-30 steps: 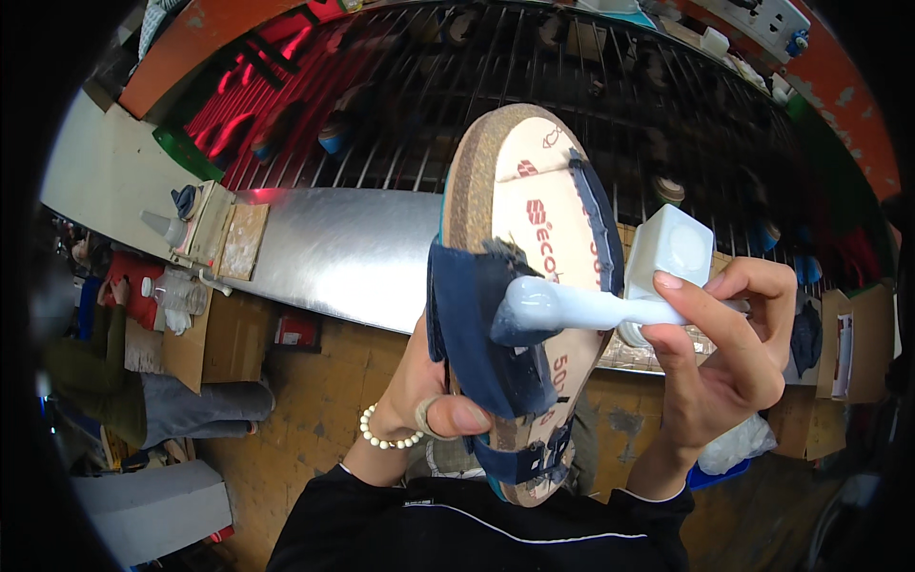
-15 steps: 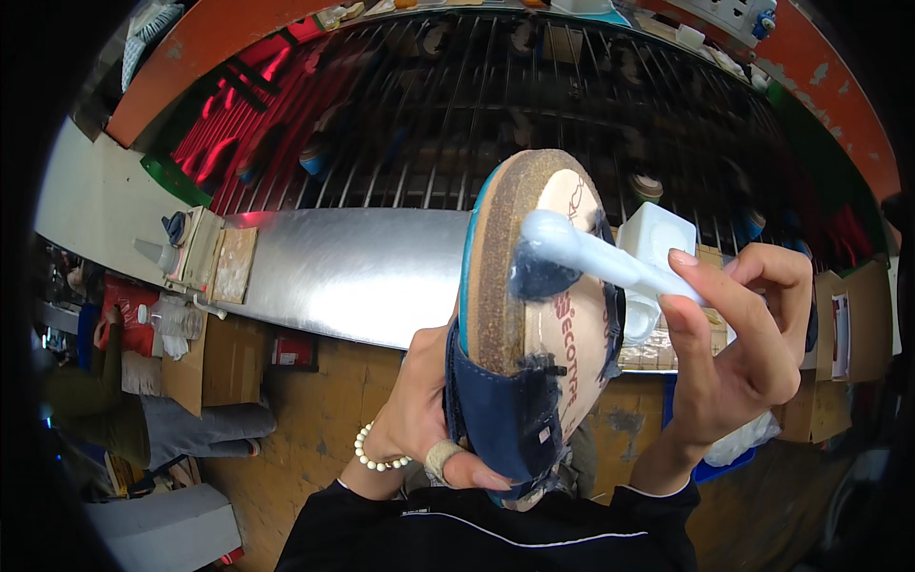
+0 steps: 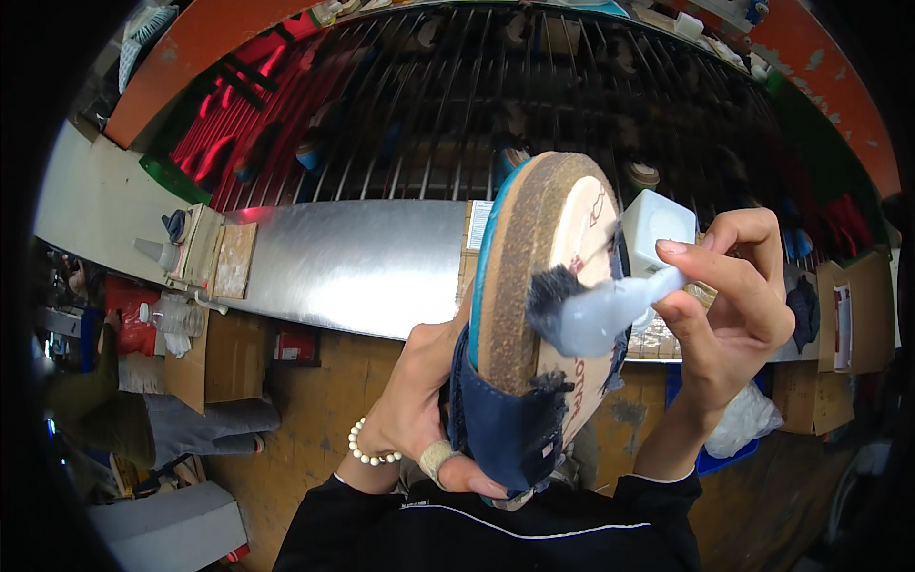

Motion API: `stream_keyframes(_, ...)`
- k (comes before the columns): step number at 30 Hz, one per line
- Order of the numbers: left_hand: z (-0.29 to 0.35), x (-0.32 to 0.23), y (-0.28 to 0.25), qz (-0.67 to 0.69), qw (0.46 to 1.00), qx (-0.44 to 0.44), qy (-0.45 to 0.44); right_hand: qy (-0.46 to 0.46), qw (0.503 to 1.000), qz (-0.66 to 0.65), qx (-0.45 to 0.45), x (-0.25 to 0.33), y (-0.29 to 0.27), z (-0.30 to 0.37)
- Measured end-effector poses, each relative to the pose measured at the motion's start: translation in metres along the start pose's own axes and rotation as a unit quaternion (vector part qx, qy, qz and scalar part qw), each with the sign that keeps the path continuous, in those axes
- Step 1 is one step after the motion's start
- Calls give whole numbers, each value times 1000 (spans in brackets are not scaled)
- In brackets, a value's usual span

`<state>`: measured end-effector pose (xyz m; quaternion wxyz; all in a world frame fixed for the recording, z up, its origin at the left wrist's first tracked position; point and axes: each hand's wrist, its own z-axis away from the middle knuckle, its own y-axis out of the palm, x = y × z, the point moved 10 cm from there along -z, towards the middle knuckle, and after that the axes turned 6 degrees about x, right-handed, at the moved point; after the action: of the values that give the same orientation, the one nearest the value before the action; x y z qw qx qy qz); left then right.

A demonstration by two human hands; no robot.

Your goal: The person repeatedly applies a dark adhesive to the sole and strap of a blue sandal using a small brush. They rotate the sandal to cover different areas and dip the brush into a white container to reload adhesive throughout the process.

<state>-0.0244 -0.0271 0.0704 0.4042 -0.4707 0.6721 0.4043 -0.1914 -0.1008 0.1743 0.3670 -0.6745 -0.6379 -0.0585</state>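
Dark-bristled brush [image 3: 610,313] over cork-soled sandal [image 3: 510,348].
Left hand [image 3: 424,386] grasps sandal, 7 o'clock; right hand [image 3: 732,319] pinches brush, 3 o'clock.

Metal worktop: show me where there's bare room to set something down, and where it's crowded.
Bare: the shiny metal worktop, between the tan block on the left, the barred rack behind and the held sandal on the right. Crowded: the right side, with the white container and the right hand holding a brush over the sandal.
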Motion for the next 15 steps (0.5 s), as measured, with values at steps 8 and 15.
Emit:
stream_keyframes(8, -2, 0, 4, 10, 1000, 8, -6, -41, 997, -30, 59, -2, 3, -5)
stream_keyframes(15, -4, 4, 5, 49, 998, -4, -26, -148, 987, -33, 61, -1, -2, -11)
